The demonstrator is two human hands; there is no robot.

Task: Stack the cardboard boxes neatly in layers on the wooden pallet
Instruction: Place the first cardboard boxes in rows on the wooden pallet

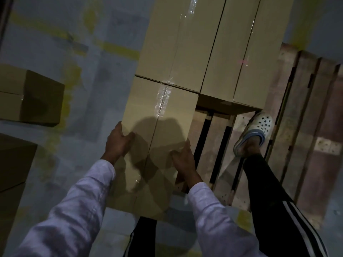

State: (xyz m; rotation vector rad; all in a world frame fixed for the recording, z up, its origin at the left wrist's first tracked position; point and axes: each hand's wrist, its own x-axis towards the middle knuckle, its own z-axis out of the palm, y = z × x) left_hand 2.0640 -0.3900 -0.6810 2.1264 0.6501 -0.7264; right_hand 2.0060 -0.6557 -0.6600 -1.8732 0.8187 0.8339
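Observation:
A taped cardboard box [159, 127] sits in front of me at the left edge of the wooden pallet [304, 127]. My left hand [117, 141] grips its left edge, thumb on the top face. My right hand [183, 158] grips its right edge, thumb also on top. Beyond it, butted end to end, lies another taped box [167, 49]. To the right of that one stand two more boxes [241, 52] on the pallet, side by side.
My right foot in a white perforated clog [258, 130] stands on the pallet slats beside the held box. Loose cardboard boxes [31, 95] lie on the grey floor at the left, another [13, 164] below them. Bare slats stretch to the right.

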